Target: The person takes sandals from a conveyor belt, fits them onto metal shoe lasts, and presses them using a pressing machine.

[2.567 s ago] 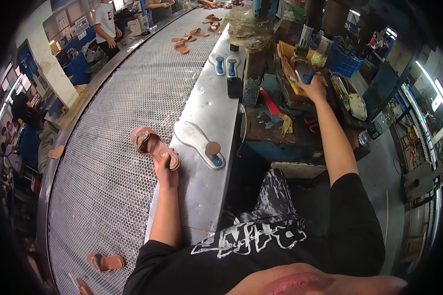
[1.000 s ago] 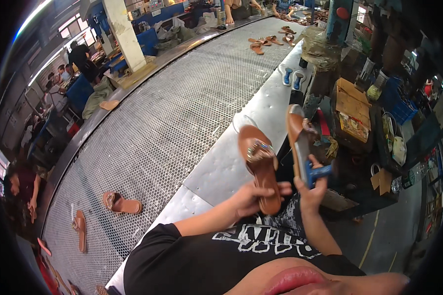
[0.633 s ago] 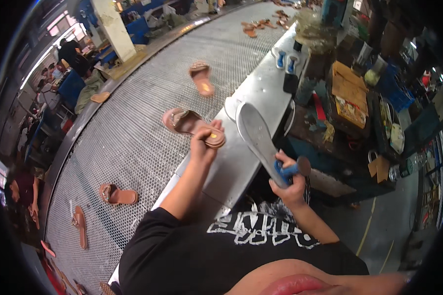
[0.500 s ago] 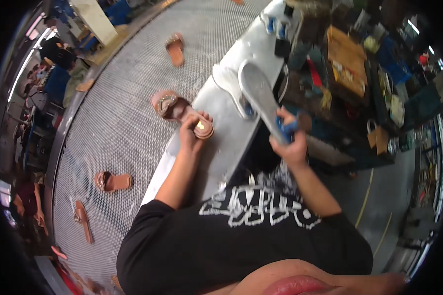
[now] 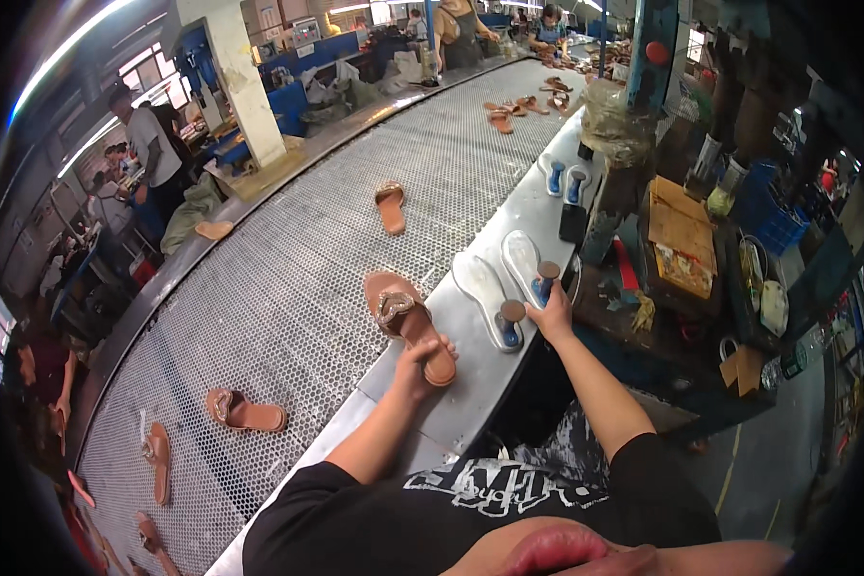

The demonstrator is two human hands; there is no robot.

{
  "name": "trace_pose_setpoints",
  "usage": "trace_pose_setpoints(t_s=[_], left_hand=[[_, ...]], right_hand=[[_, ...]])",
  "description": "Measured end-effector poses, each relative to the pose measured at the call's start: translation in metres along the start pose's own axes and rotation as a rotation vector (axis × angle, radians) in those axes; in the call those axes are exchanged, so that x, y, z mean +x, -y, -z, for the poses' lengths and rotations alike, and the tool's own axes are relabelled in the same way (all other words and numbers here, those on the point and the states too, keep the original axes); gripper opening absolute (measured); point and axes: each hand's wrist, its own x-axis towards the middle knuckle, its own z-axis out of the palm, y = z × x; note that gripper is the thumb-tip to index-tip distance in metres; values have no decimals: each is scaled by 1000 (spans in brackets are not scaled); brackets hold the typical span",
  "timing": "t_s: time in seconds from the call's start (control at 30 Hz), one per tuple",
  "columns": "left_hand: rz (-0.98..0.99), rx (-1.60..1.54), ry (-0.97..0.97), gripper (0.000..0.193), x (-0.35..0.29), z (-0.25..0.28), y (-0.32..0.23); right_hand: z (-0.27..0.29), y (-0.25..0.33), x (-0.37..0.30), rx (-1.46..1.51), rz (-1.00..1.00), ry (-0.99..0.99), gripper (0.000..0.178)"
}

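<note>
My left hand (image 5: pixel 419 367) is closed around the heel end of a brown slide sandal (image 5: pixel 416 324), whose toe strap carries a shiny ornament. The sandal's toe reaches out over the mesh belt. My right hand (image 5: pixel 554 315) is closed at the blue handle of a sole-shaped metal plate (image 5: pixel 520 252), which has a round brown knob on top. This plate lies on the smooth metal ledge (image 5: pixel 466 408). Left of it on the ledge lies a matching sole-shaped plate (image 5: pixel 477 284), its blue handle and brown knob toward me.
More brown sandals (image 5: pixel 391 207) lie scattered on the mesh belt (image 5: pixel 288 346). Farther up the ledge sits another pair of blue-handled plates (image 5: pixel 574 184), near a black block (image 5: pixel 573 225). A cluttered bench (image 5: pixel 680 240) stands to the right. People work across the belt and at its far end.
My right hand has lowered the sole-shaped plate from the air onto the ledge beside its match. My left hand keeps the sandal. The view has tilted up toward the far end.
</note>
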Motion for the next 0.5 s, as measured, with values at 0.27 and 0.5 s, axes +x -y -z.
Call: trace_pose_setpoints(t_s=[0.27,0.5], left_hand=[[107,37,86,30,18,12,-2],[-58,40,140,29,21,13,3]], right_hand=[[-18,16,-31,314,38,-202,69],[-24,79,-46,776,104,103,59]])
